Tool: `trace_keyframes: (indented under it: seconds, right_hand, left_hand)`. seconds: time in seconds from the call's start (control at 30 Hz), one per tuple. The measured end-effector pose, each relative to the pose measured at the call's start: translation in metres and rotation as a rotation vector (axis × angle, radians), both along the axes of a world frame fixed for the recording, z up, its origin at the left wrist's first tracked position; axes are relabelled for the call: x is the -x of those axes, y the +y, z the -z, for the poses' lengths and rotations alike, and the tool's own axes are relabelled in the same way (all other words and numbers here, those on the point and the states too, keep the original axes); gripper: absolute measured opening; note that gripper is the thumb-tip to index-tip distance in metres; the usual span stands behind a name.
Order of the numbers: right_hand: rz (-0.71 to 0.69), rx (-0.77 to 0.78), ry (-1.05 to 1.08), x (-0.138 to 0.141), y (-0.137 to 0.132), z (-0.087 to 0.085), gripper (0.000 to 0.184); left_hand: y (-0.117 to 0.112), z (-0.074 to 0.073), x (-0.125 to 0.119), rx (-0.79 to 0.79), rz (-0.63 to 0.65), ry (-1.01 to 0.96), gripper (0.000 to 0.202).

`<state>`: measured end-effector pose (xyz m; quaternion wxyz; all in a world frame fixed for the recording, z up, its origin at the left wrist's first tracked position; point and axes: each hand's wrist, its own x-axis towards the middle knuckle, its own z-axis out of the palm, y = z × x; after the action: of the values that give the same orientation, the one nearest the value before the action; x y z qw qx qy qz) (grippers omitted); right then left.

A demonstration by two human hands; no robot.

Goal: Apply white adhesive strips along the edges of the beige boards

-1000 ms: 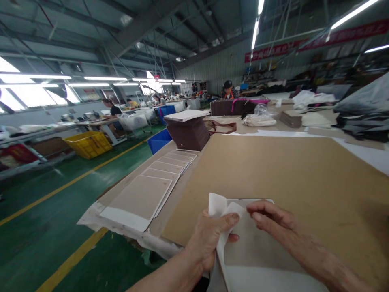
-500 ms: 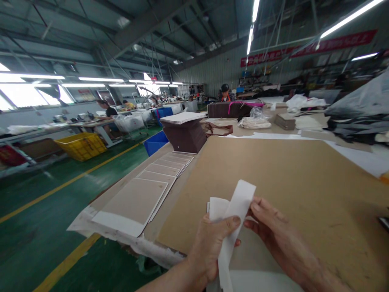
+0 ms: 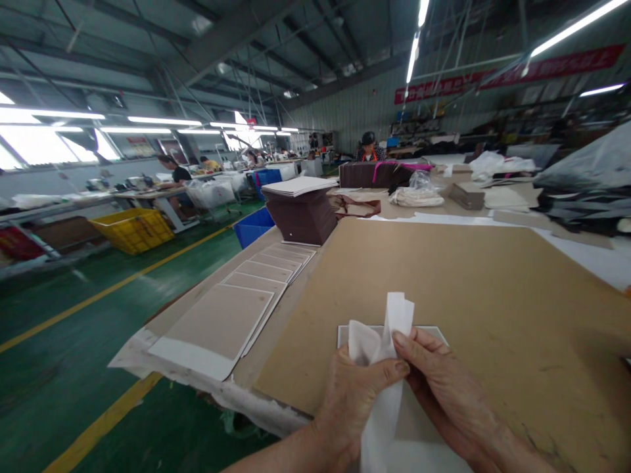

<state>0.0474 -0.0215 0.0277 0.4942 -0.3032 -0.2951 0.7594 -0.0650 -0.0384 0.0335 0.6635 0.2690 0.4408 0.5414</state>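
Several white strips (image 3: 382,410), thin like paper or backing film, are bunched between my hands above the near part of the board. My left hand (image 3: 352,394) is closed round them, its thumb lying across the front. The thumb and fingers of my right hand (image 3: 441,371) pinch the upper end of a strip that stands up beside a curled one. Beneath my hands lies a grey panel with a white border (image 3: 424,427), largely covered by them. The lower ends of the strips run off the bottom of the view.
A large brown board (image 3: 458,276) covers the table. Along the left edge, overlapping grey panels (image 3: 217,325) lead back to a dark brown stack (image 3: 305,220) topped with pale sheets. Behind are a blue bin (image 3: 251,226), a yellow crate (image 3: 132,230) and a person (image 3: 369,150).
My right hand has moved in from the strip's right edge to pinch its top. The strips have spread apart and stand more upright, and more of the panel's far edge shows.
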Motion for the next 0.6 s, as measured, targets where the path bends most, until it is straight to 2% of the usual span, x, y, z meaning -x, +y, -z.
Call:
trace_keyframes:
  seconds: [0.1,0.17,0.23,0.37,0.47,0.53,0.6]
  right_hand:
    - [0.040,0.001,-0.008,-0.002,0.003,0.001,0.016]
    - [0.014,-0.009,-0.025,-0.008,0.005,-0.001,0.017]
    - [-0.069,-0.042,-0.057,-0.015,0.006,-0.006,0.019]
    - [-0.267,-0.111,-0.078,-0.025,0.003,-0.013,0.020]
    - [-0.300,-0.127,-0.133,-0.024,0.001,-0.012,0.025]
    - [-0.280,-0.135,-0.198,-0.021,0.000,-0.010,0.028]
    - [-0.261,-0.140,-0.241,-0.019,0.001,-0.009,0.030]
  left_hand:
    - [0.000,0.000,0.002,-0.004,0.029,-0.026,0.046]
    - [0.000,0.000,0.005,-0.016,0.058,-0.075,0.044]
    - [0.002,-0.001,0.012,-0.041,0.075,-0.152,0.041]
    - [0.008,0.000,0.023,-0.033,0.147,-0.273,0.049]
    - [0.008,-0.001,0.023,-0.055,0.235,-0.320,0.048]
    - [0.007,-0.001,0.020,-0.065,0.227,-0.310,0.046]
    - [0.006,-0.002,0.016,-0.040,0.151,-0.258,0.045]
